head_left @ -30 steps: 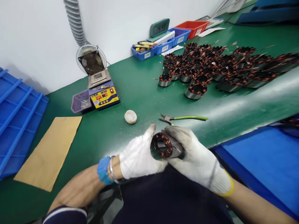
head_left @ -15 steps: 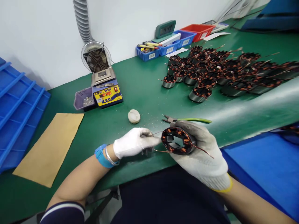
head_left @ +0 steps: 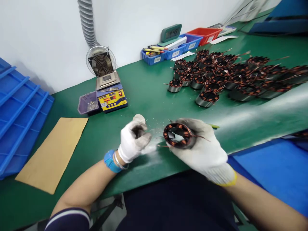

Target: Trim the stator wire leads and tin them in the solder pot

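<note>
My right hand (head_left: pixel 204 150), in a white knit glove, grips a round motor stator (head_left: pixel 178 135) with copper windings, its open bore facing up and loose wire leads sticking out on both sides. My left hand (head_left: pixel 133 141), also gloved, is closed in a pinch just left of the stator; a thin wire seems to run from it toward the stator. Both hands hover over the green mat (head_left: pixel 149 93) near its front edge. Green-handled cutters (head_left: pixel 214 126) lie mostly hidden behind my right hand.
Several more wound stators (head_left: pixel 223 75) crowd the mat at the back right. A soldering station with fan (head_left: pixel 107 86), a small white puck (head_left: pixel 139 118), a brown paper sheet (head_left: pixel 54 152), blue crates (head_left: pixel 19 112) at left, and parts bins (head_left: pixel 173 49) by the wall.
The stator was turned from lying sideways between both hands to bore-up in my right hand. My left hand let go of it, moved left and closed into a pinch.
</note>
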Demonstrator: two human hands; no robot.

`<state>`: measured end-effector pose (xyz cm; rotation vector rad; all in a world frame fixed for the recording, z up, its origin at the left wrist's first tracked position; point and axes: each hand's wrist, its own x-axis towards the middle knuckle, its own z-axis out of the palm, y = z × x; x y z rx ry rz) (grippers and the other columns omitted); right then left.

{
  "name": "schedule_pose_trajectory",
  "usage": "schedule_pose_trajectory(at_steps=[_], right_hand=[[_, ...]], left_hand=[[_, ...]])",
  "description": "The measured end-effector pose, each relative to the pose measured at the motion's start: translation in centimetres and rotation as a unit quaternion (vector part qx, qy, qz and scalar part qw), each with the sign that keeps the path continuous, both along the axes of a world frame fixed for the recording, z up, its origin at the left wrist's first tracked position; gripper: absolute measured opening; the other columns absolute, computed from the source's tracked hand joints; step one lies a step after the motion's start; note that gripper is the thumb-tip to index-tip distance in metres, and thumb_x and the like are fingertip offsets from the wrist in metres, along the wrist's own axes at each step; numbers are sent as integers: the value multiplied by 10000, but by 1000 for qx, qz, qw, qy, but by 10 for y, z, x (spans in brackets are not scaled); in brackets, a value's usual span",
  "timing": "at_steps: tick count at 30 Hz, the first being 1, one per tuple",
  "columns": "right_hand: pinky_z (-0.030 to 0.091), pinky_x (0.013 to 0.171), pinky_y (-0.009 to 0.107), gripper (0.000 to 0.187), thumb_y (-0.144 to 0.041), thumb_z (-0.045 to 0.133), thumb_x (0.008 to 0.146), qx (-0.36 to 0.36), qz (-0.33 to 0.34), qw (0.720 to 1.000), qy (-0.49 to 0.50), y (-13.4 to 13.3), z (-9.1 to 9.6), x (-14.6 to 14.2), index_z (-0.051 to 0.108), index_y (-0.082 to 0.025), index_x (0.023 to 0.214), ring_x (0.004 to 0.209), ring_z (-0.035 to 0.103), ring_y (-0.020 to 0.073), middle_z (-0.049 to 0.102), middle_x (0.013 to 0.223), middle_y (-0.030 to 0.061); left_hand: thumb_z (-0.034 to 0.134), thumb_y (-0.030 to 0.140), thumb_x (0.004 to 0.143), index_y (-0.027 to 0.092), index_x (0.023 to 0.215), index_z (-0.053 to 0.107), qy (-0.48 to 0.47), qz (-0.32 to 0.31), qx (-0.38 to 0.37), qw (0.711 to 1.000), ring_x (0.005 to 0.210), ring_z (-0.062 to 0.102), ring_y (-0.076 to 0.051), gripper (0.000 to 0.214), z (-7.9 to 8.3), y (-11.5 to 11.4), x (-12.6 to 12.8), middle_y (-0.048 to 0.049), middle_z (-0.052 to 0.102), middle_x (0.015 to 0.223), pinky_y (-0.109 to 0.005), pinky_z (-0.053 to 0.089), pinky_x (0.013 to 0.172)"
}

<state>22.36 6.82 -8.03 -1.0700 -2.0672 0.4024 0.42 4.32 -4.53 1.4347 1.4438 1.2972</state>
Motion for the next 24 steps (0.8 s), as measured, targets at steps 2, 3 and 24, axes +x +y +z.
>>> schedule_pose_trajectory(at_steps=[2, 3, 24], right_hand=[[594, 912, 524, 682, -286, 756, 719, -28, -54, 997, 37, 18, 6, -9, 453, -234, 1328, 1039, 705, 368, 666, 1207, 168], [591, 923, 506, 670, -295, 768, 692, -44, -67, 996, 44, 28, 8, -15, 482, -222, 1293, 1039, 708, 357, 680, 1187, 159], [532, 848, 462, 766, -310, 721, 661, -117, 55, 960, -247, 102, 36, -52, 519, -303, 1399, 1084, 683, 364, 642, 1325, 97]], left_hand=[[734, 626, 601, 187, 1089, 527, 107, 53, 127, 985, 881, 643, -230, 688, -10, 10, -16, -92, 658, 1008, -417, 561, 844], [778, 598, 558, 167, 1227, 476, 159, 55, 159, 973, 1050, 638, -281, 851, -16, 15, -23, -147, 629, 1180, -462, 538, 957], [791, 259, 687, 171, 1328, 549, 337, 24, 37, 941, 1153, 683, -305, 691, -58, 54, -34, -122, 699, 1265, -444, 558, 1042]])
